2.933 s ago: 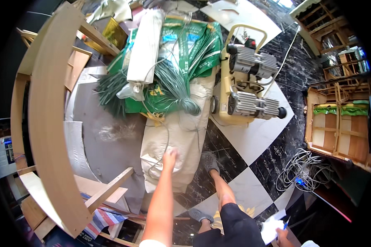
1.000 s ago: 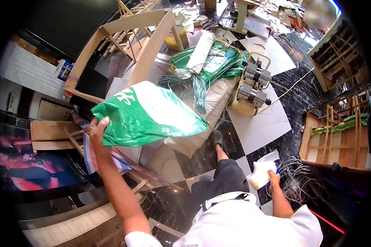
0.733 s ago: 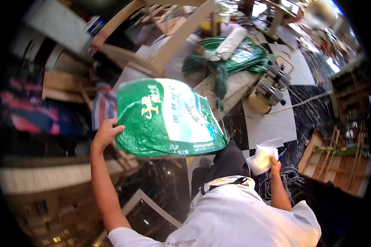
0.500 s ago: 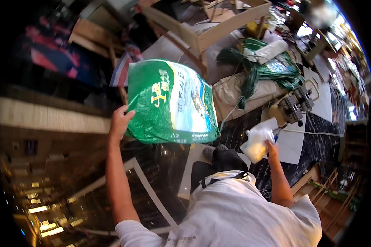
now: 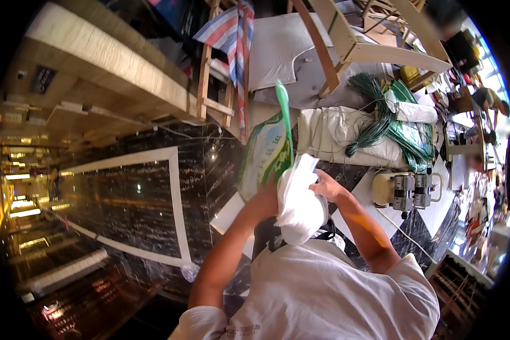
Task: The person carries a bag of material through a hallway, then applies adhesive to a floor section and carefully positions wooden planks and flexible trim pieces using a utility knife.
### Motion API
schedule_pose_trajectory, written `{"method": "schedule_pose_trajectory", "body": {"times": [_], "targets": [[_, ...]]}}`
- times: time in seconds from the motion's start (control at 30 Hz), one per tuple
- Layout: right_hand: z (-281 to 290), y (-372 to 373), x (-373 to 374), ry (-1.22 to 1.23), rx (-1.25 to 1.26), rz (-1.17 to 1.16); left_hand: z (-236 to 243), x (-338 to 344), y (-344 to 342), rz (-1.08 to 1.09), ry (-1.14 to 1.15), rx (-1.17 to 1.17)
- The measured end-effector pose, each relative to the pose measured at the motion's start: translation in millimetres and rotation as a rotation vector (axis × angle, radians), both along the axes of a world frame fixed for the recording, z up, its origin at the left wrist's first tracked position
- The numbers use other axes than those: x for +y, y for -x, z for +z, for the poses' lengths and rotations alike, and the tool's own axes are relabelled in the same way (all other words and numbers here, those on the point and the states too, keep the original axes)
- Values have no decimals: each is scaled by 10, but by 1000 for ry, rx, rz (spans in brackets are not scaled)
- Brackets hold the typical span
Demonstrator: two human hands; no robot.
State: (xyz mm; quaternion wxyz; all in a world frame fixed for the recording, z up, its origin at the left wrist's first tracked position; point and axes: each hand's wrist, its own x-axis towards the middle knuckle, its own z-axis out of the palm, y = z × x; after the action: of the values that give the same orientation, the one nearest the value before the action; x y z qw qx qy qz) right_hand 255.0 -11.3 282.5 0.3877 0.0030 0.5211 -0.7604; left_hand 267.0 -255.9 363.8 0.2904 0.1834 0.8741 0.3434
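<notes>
With fingers of the right hand [image 5: 331, 187] curled in on the edge of a white bundle [image 5: 301, 207], holding it up before the white shirt [image 5: 328, 283]. Cannot tell the state of the left hand's [image 5: 265, 199] fingers (partly hidden behind the bundle). Just beyond that hand, see a green-and-white bag [image 5: 264, 152], tilted nearly edge-on. Farther off, notice green strands [image 5: 361, 139] over a pale sack [image 5: 330, 124], near a cream compressor [image 5: 383, 190].
</notes>
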Motion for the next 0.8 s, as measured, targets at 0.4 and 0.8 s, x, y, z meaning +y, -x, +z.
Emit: {"method": "schedule_pose_trajectory", "body": {"times": [0.4,0.8], "targets": [[-1004,-448,-31,-395,446,738,-827,49,-1386,423,-224,-349],[-962,-605,-193,-408,50,375,-1563,-97,-1522,493,127,83]]}}
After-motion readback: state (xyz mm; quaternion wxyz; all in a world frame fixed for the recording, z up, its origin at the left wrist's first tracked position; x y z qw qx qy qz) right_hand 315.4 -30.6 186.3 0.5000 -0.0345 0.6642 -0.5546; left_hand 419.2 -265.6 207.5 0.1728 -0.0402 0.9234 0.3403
